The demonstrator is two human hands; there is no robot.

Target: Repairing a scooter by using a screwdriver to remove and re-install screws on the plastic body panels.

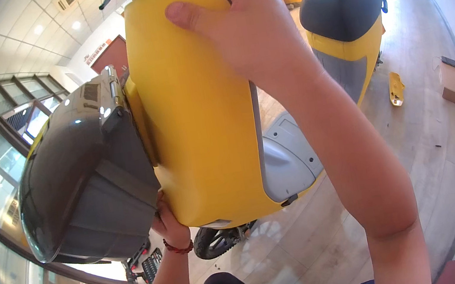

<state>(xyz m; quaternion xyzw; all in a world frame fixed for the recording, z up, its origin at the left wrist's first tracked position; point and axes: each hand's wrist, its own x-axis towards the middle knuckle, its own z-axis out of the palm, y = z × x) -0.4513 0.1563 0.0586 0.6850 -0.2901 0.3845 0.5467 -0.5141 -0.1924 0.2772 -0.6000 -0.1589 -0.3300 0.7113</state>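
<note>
A yellow scooter body panel [194, 105] stands tall right in front of me, part of a yellow scooter. Near its upper end lies my right hand [231, 18], thumb across the yellow face and fingers curled over the right edge, partly hidden. At the panel's lower left edge is my left hand [170, 224], closed around that edge, its fingertips out of sight between panel and box. The dark grey storage box [92, 195] with a glossy lid adjoins the panel on the left. A grey inner panel [287, 156] shows on the right side.
A second yellow scooter with a black seat [341, 2] stands behind to the right. On the wooden floor are a loose yellow part [395, 88] and a cardboard box [454, 83]. A black wheel [214, 243] shows below, beside a dark tool tray [152, 266]. Glass partitions line the left.
</note>
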